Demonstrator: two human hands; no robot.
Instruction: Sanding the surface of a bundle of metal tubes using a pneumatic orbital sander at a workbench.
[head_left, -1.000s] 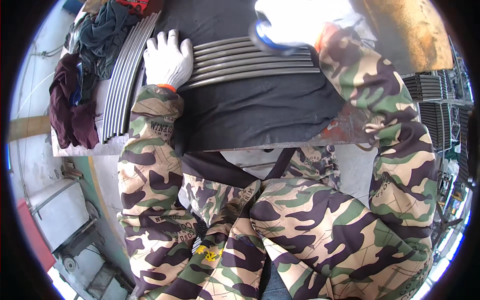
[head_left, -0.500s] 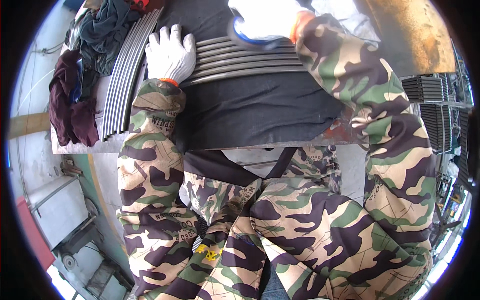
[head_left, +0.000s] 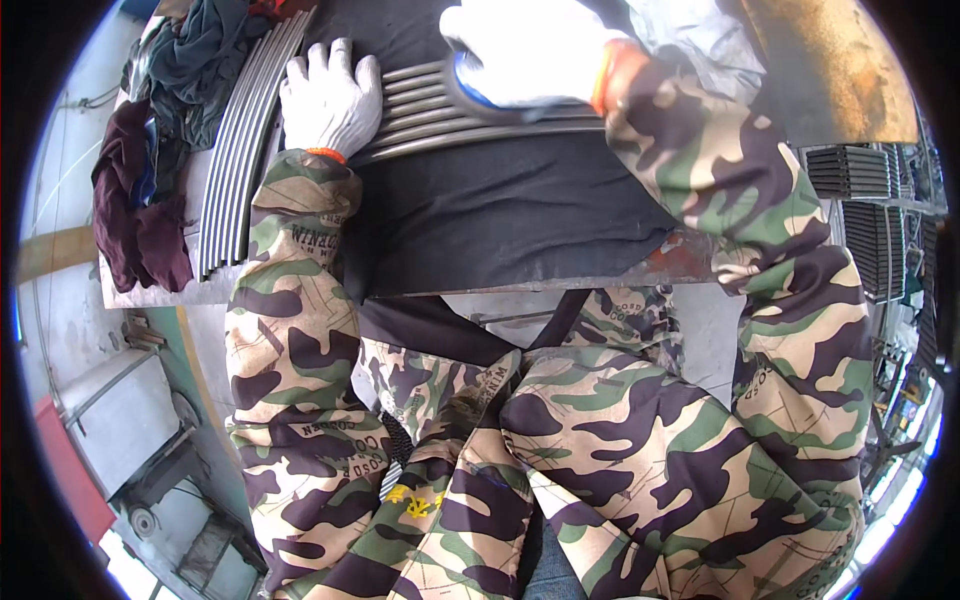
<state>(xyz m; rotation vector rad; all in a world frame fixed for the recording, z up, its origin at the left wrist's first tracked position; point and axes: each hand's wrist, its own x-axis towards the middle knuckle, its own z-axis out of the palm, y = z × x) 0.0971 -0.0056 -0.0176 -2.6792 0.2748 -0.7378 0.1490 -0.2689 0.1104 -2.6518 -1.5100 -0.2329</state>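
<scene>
Several grey metal rods (head_left: 415, 112) lie side by side across a black cloth (head_left: 500, 215) on the table. My left hand (head_left: 330, 105), in a white knit glove, rests flat with spread fingers over their left ends. My right hand (head_left: 530, 55), gloved the same way and washed out by glare, is over the rods to the right. Its fingers are closed round a disc-like thing with a blue and dark edge (head_left: 470, 95), against the tops of the rods. Motion blur and the glove hide most of that thing, so its kind is unclear.
Another row of metal rods (head_left: 245, 150) lies lengthwise at the left. Beyond it are crumpled dark green (head_left: 195, 55) and maroon cloths (head_left: 135, 205). A pale cloth (head_left: 700, 45) and a rust-stained board (head_left: 830, 60) are at the far right. Stacked dark bars (head_left: 870, 250) stand beside the table.
My right hand has shifted slightly left and nearer along the rods with the blue-edged thing. My left hand stays flat on the rod ends; the whole view has shifted slightly.
</scene>
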